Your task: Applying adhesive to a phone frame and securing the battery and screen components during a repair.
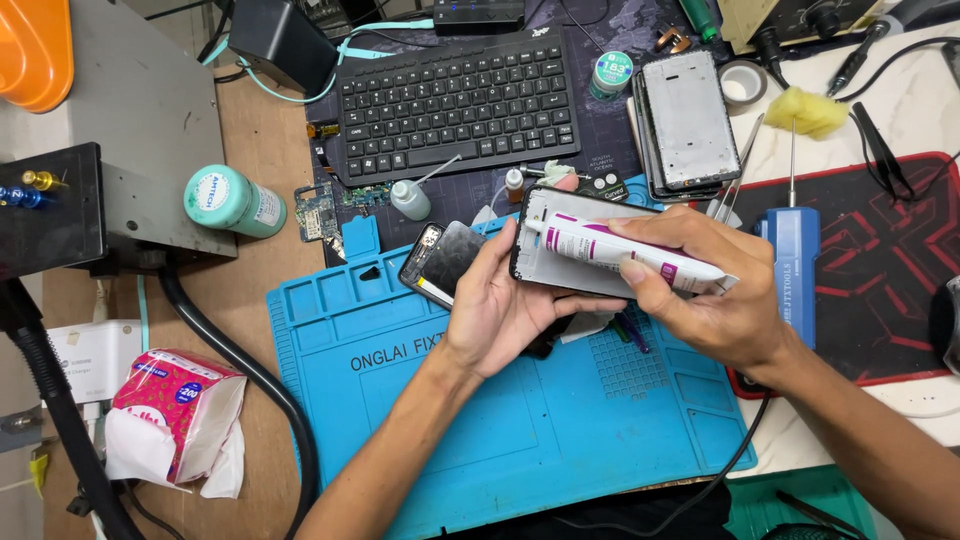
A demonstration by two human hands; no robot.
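At the centre of the frame we see our left hand cupped around the lower edge of a flat, rectangular phone frame with a pale inner face and thin dark rim, held tilted above a blue rubbery work mat moulded with small compartments. Our right hand is clasped around a soft white squeeze tube with magenta bands, its narrow tip resting at the frame's upper left corner. Just left of the hand lies a dark glossy phone panel. In the upper middle, a black keyboard sits on the tabletop; a crumpled pink tissue pack lies lower left.
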